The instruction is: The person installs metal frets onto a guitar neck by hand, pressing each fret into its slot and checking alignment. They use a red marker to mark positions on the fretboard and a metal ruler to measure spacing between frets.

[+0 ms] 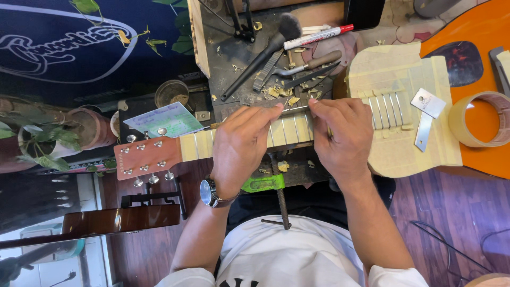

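Observation:
An acoustic guitar lies across the bench with its reddish headstock [146,157] to the left and its orange body [478,32] to the right. Masking tape covers the neck [289,130] between the frets and the top of the body [398,106]. My left hand [239,143], with a wristwatch on it, and my right hand [340,135] rest over the middle of the neck. Their fingertips pinch the two ends of a thin metal strip [295,109] at the far edge of the fretboard.
Behind the neck, a black bench top [234,58] holds a brush [271,45], a red-capped marker [319,36], hand tools and shavings. A tape roll [481,119] and a metal plate [427,103] lie on the body. A green clamp [263,183] sits under the neck, and a second guitar [106,220] lies lower left.

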